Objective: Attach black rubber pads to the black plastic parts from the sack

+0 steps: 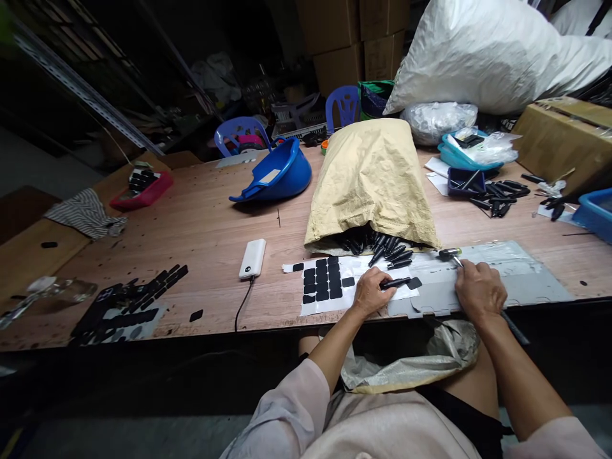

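My left hand (pixel 371 293) is closed on a slim black tube-like piece (pixel 398 282), which lies level above a white sheet (pixel 315 310). Just right of its tip is a black rounded patch (pixel 414 283). My right hand (pixel 480 290) grips a small hammer (pixel 449 254), its head over the grey board (pixel 502 280) and its dark handle reaching past the table edge. Black rounded patches (pixel 322 280) stand in rows on the white sheet, left of my left hand. More black pieces (pixel 377 245) spill from the mouth of a yellow sack (pixel 370 172).
An open sack (pixel 411 373) rests on my lap. On the table are a white power bank (pixel 252 259) with a cable, a blue basin (pixel 282 172), a pink tray (pixel 143 191) and loose black pieces (pixel 502 194). A cardboard box (pixel 564 143) stands at the right.
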The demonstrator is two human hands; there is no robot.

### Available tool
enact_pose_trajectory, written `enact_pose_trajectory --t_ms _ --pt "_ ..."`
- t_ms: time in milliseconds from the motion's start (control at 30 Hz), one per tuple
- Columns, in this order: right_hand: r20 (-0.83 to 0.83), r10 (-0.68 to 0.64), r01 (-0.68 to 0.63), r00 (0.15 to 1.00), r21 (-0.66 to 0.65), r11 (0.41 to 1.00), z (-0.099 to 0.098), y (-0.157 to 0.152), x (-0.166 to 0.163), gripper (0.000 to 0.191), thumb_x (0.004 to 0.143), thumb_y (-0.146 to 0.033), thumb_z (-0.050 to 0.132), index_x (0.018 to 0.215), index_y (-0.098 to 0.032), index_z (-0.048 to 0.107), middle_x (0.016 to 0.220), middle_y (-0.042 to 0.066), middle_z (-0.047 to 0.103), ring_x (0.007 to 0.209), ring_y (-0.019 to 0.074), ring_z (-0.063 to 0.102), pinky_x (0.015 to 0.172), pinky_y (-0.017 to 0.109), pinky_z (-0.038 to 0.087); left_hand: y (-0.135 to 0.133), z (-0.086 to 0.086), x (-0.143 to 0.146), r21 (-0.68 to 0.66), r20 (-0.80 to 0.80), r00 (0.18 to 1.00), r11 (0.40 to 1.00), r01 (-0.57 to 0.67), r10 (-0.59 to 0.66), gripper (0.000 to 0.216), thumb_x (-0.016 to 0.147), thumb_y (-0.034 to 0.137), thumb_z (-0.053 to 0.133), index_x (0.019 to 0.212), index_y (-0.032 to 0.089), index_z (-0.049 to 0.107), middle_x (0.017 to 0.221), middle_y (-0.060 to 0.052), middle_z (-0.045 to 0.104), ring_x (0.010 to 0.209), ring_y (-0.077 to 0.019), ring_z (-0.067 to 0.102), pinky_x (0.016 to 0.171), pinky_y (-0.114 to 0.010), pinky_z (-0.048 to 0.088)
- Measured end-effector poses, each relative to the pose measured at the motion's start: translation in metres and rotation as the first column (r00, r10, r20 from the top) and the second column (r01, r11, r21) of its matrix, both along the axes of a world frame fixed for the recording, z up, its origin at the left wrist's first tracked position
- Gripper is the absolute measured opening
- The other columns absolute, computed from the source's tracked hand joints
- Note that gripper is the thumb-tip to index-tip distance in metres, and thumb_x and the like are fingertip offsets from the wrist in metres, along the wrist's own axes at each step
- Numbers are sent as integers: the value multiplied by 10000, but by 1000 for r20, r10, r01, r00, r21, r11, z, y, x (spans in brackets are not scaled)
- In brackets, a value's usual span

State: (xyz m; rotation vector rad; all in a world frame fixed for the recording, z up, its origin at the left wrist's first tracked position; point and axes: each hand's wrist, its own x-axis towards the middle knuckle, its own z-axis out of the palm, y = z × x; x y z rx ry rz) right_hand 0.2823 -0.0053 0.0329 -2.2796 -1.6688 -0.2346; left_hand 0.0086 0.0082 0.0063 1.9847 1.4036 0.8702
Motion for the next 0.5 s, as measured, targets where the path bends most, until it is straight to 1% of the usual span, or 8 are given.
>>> enact_pose_trajectory --t_ms 100,200,367,433,500 --pt "48 -22 21 999 30 999 -10 8 2 353 1048 -300 501 1236 -150 760 1018 162 649 849 238 493 695 358 209 -1 1 0 5 -16 1000 1000 9 -9 170 779 183 837 937 215 783 912 -22 670 877 -198 651 856 -327 551" --pt "69 -24 20 997 65 998 -16 7 -2 339 1016 -287 537 1249 -146 739 1024 164 635 863 241 485 706 365 208 -1 1 -1 2 -33 999 1000 10 -9 153 793 193 830 935 221 778 915 -20 667 883 -199 647 860 -327 550" --pt "94 -27 22 995 56 998 -15 6 -4 329 970 -268 573 1233 -146 729 1016 157 627 890 250 485 719 364 222 2 5 -2 -9 -60 998 1000 18 -18 134 809 186 819 932 218 774 917 -24 664 889 -203 643 857 -327 540" --pt "92 -26 21 995 56 998 -14 6 -5 329 984 -274 557 1231 -141 729 1026 163 632 895 251 486 719 363 220 0 8 -2 -4 -58 998 1000 24 -24 128 810 186 825 923 211 771 919 -31 674 894 -208 644 859 -333 538" --pt "82 -30 26 996 54 998 -12 6 -6 343 1020 -283 510 1237 -137 732 1030 165 640 890 249 492 715 361 212 -9 12 -3 21 -43 999 999 29 -28 123 822 206 832 927 207 767 917 -39 689 916 -219 650 875 -344 539"
